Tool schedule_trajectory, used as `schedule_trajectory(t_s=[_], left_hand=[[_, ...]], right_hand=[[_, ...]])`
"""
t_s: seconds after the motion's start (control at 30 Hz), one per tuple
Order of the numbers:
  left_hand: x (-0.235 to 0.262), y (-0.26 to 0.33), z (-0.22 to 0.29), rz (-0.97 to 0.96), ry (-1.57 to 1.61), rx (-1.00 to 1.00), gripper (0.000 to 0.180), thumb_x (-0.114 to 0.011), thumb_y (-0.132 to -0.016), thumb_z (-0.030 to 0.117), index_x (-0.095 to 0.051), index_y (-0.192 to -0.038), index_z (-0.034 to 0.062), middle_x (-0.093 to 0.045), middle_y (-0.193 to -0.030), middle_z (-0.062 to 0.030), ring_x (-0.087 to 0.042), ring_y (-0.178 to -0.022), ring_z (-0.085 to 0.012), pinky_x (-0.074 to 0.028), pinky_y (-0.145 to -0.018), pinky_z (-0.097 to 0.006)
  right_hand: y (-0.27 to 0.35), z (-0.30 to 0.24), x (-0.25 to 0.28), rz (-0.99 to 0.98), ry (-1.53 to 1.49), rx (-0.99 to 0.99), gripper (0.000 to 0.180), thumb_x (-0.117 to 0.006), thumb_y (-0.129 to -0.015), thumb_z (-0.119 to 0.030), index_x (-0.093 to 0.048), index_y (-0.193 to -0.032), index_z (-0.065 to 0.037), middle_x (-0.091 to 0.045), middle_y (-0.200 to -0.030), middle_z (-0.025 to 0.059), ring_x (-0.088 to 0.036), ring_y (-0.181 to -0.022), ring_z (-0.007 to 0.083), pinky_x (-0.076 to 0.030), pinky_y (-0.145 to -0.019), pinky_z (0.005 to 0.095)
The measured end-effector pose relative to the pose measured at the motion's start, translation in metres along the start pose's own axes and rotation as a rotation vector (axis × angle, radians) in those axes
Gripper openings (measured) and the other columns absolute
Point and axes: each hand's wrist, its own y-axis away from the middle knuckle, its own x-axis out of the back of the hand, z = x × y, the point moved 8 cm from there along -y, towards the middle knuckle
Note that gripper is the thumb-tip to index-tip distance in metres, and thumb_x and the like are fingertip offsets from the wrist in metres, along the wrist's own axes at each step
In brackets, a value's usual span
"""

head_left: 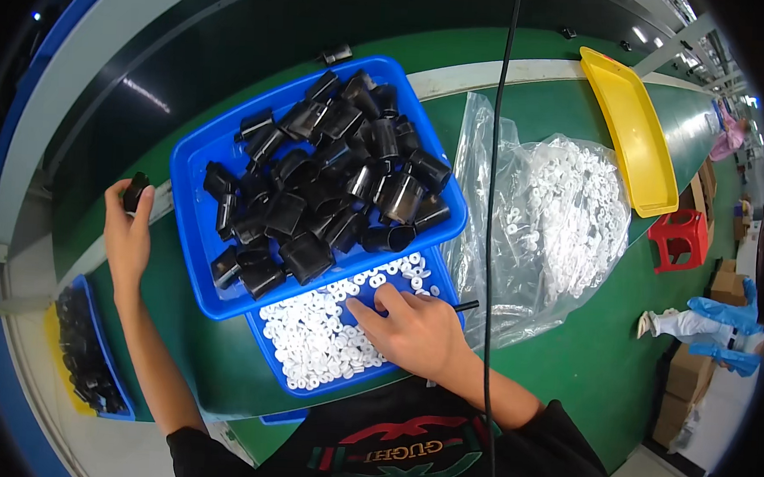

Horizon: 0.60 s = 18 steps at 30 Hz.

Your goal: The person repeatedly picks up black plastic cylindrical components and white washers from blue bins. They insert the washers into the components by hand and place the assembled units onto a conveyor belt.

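My left hand [129,234] is raised at the left, closed on a short black plastic cap [136,191] between thumb and fingers. My right hand [420,334] hovers low over white washers [320,339] strewn in a shallow blue tray [346,380]. A thin black rod [466,306] juts out to the right from the right hand's grip; its other end is hidden. One finger points down toward the washers. Overlapping the tray's far part is a deeper blue bin [188,220] heaped with black plastic caps [308,256].
A clear plastic bag [573,218] of white washers lies on the green table at right, beside a yellow tray [637,152]. A black cable [494,158] hangs across the view. More black parts [83,344] fill a container at lower left. A red stool [683,240] and a person stand beyond.
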Motion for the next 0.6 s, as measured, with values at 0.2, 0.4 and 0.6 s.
schedule_trajectory(t_s=[0.2,0.4,0.6], left_hand=[[-0.046,-0.076,-0.048,-0.003,-0.174,-0.117,0.053,-0.065,-0.090,0.043,-0.056,-0.122,0.0010,-0.063,-0.115,-0.0239,-0.061,-0.107,-0.0367,-0.046,-0.094,-0.043],[-0.085,-0.115,-0.071,-0.071,-0.225,-0.147,0.056,-0.064,-0.092,0.041,-0.054,-0.130,0.0008,-0.060,-0.121,-0.0242,-0.055,-0.116,-0.0378,-0.039,-0.101,-0.043],[-0.023,-0.005,0.060,-0.024,0.065,-0.296,0.042,-0.063,-0.091,0.023,-0.057,-0.130,0.0105,-0.058,-0.119,-0.0090,-0.050,-0.103,-0.0242,-0.041,-0.086,-0.034]], right_hand=[[0.000,0.000,-0.001,0.000,-0.012,0.002,0.019,-0.074,-0.073,-0.017,-0.066,-0.089,-0.012,-0.052,-0.082,0.0018,-0.061,-0.057,0.0131,-0.047,-0.045,0.0281],[-0.003,0.002,-0.003,0.015,-0.045,-0.008,0.020,-0.074,-0.074,-0.016,-0.063,-0.088,-0.009,-0.053,-0.082,0.0020,-0.062,-0.057,0.0151,-0.049,-0.047,0.0289],[-0.003,0.002,-0.006,-0.037,-0.073,-0.014,0.021,-0.075,-0.071,-0.013,-0.063,-0.088,-0.009,-0.054,-0.082,0.0024,-0.061,-0.055,0.0163,-0.049,-0.047,0.0292]])
